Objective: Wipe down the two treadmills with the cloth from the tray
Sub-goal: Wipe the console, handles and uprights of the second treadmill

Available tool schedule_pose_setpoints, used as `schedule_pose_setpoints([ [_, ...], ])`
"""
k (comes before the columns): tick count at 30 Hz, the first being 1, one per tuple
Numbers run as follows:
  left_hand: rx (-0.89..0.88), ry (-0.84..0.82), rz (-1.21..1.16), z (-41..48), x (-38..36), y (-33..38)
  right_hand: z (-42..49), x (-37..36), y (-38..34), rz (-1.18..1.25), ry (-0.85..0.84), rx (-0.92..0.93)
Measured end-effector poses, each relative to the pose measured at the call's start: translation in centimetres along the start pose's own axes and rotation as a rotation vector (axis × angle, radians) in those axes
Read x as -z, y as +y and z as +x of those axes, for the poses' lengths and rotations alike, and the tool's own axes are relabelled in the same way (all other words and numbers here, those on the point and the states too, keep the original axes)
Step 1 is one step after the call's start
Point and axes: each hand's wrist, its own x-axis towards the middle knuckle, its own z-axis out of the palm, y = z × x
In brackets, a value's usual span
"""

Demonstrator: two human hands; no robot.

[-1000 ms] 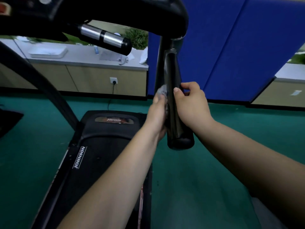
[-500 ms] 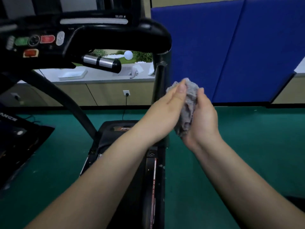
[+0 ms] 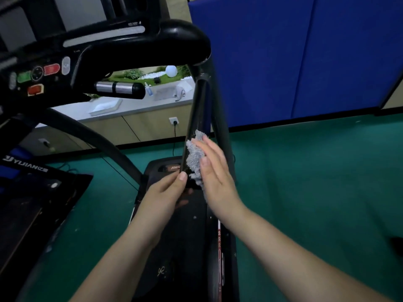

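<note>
A black treadmill fills the left and centre, with its console at the upper left and its belt deck below my arms. Its right handrail slopes down toward me. The grey fluffy cloth lies against that rail. My right hand presses the cloth onto the rail with straight fingers and the thumb on the cloth. My left hand grips the rail's lower end, thumb on top and fingers curled underneath. A second black treadmill stands at the left edge.
A white tray and a small spray bottle sit on the counter behind the treadmill. Blue padded panels cover the wall at the right. Green floor stretches to the right of the deck.
Half a second ago both hands held the bunched cloth off the rail. Now my right hand presses it on the handrail and my left hand has taken hold of the rail's end.
</note>
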Motion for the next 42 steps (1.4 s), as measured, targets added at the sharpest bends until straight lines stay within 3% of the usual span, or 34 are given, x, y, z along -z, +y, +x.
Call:
schedule_pose_setpoints([
  [7, -0.040, 0.038, 0.177, 0.4, 0.4, 0.4, 8.0, 0.7, -0.5, -0.439, -0.329, 0.117],
  [12, -0.040, 0.019, 0.266, 0.4, 0.6, 0.6, 16.8, 1.2, 1.9, -0.547, -0.352, 0.009],
  [19, -0.052, 0.000, 0.321, 0.5, 1.2, 0.8, 19.6, 0.9, 3.1, -0.195, -0.133, -0.153],
  [29, -0.167, -0.022, 0.394, 0.5, 1.2, 0.9, -1.0, -1.3, 0.6, 0.123, 0.021, -0.016],
  [35, -0.180, 0.002, 0.549, 0.7, 1.2, 1.4, 3.3, -0.7, 1.4, 0.124, 0.019, -0.017],
  [42, -0.193, -0.047, 0.639, 0.9, 1.5, 2.2, 15.0, 0.0, 5.0, 0.080, 0.036, -0.135],
])
